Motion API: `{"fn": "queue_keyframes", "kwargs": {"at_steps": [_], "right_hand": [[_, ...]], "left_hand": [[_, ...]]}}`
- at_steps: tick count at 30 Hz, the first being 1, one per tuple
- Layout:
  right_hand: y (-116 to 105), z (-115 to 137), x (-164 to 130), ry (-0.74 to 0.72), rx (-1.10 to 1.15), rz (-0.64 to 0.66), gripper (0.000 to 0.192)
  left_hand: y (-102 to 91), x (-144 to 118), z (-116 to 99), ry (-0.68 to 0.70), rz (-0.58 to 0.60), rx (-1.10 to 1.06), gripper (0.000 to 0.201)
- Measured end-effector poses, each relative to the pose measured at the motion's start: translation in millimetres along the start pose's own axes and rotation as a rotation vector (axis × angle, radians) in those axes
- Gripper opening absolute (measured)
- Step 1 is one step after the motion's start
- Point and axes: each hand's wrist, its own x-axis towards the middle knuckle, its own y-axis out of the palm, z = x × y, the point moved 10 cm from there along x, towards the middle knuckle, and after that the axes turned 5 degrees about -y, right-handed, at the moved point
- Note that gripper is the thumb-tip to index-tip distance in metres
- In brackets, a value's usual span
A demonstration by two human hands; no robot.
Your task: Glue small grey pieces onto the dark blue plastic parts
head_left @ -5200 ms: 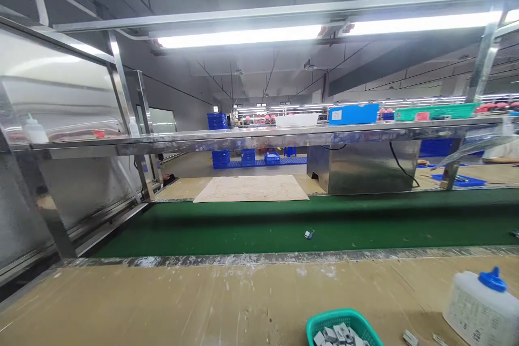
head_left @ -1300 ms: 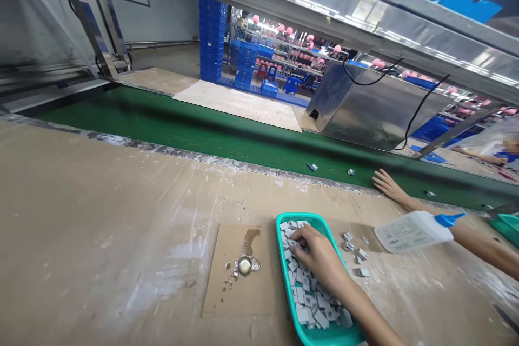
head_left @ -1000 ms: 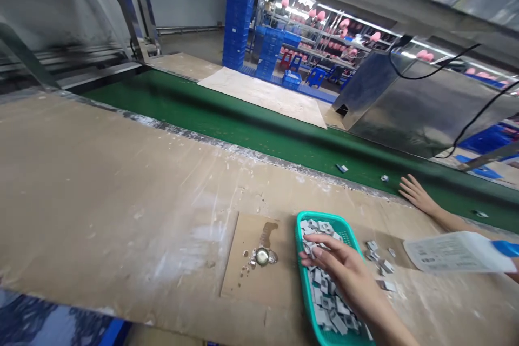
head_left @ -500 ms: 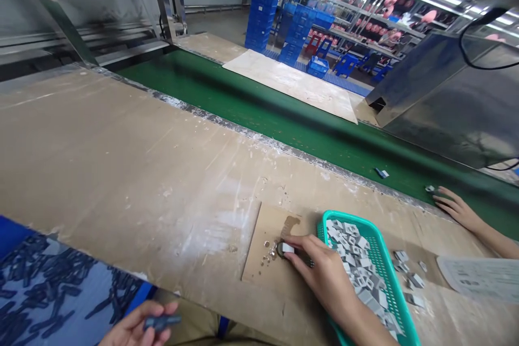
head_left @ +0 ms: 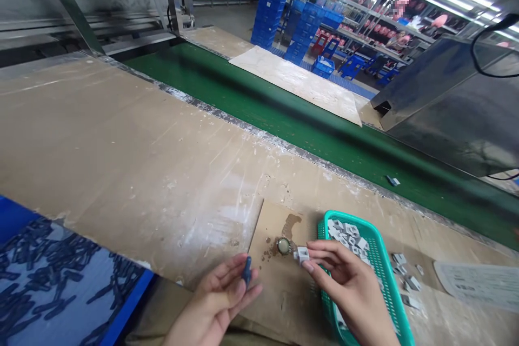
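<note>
Scuffed tan board of the workbench (head_left: 121,140) fills most of what I see, with a green conveyor belt (head_left: 284,119) running beyond it. My right hand (head_left: 348,286) pinches a small grey-white square part (head_left: 302,253) between thumb and fingertips, held just above the bench. My left hand (head_left: 214,303), a little way off to the other side, is half curled with a small dark blue stick-shaped piece (head_left: 246,271) gripped upright between thumb and fingers. Just ahead of the square part, between my two hands, a little round cap with a shiny puddle (head_left: 284,246) sits on a brown cardboard sheet (head_left: 275,292), ringed by dried spatters. Directly under my right wrist and beyond it lies a teal plastic basket (head_left: 385,270) full of the same grey square parts, and past its far wall a few loose ones (head_left: 407,275) are scattered on the bench. Below my left hand, at the bench edge, a blue bin (head_left: 48,281) holds a heap of dark stick pieces. One stray part (head_left: 392,180) lies out on the belt, well away from both hands.
</note>
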Motion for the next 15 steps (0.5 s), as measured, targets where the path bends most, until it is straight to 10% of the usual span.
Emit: {"fn": "queue_keyframes", "kwargs": {"at_steps": [6, 15], "right_hand": [[12, 10, -22, -0.022, 0.14, -0.045, 0.017], [23, 0, -29, 0.024, 0.139, -0.123, 0.017]], "left_hand": [[25.4, 21, 26, -0.031, 0.028, -0.254, 0.024], [39.7, 19, 29, 0.063, 0.136, -0.052, 0.037]]}}
